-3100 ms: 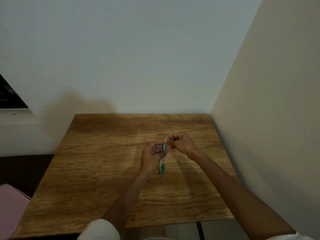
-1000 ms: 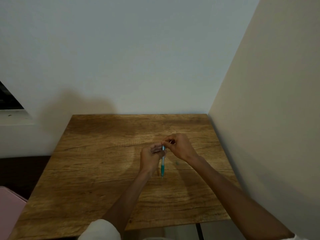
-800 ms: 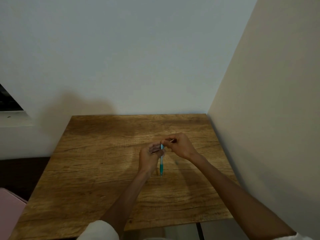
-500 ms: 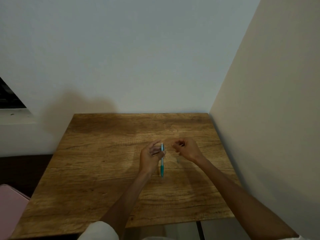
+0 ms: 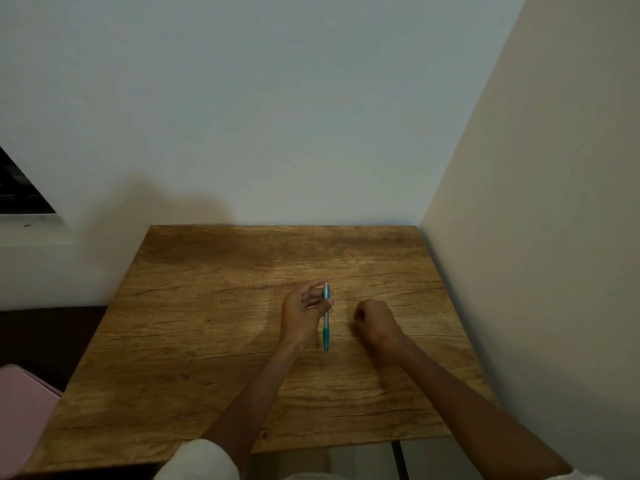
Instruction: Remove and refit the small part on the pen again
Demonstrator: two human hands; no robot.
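The left hand (image 5: 302, 315) is raised just above the middle of the wooden table (image 5: 194, 341) and holds a teal pen (image 5: 326, 320) upright between its fingers (image 5: 320, 301) and thumb. The fingers are curled round the upper, paler part of the pen, near its top end, while the darker teal grip section and the tip hang below the hand, pointing down toward the table. Whether the tip touches the wood cannot be told from this view. The right hand (image 5: 375, 322) rests near the pen, to its right and apart from it, on or just above the table. Its fingers are curled in toward the palm in a loose fist, the knuckles up; whether something small is kept inside them cannot be told, as the inside of the hand is hidden. Both forearms reach in from the near edge of the table, and a pale sleeve (image 5: 199, 460) shows at the left arm. The table stands in a corner, its far edge against a white wall (image 5: 277, 116) and its right edge against a cream wall (image 5: 554, 237). A pink object (image 5: 22, 414) lies beside the near left corner of the table.
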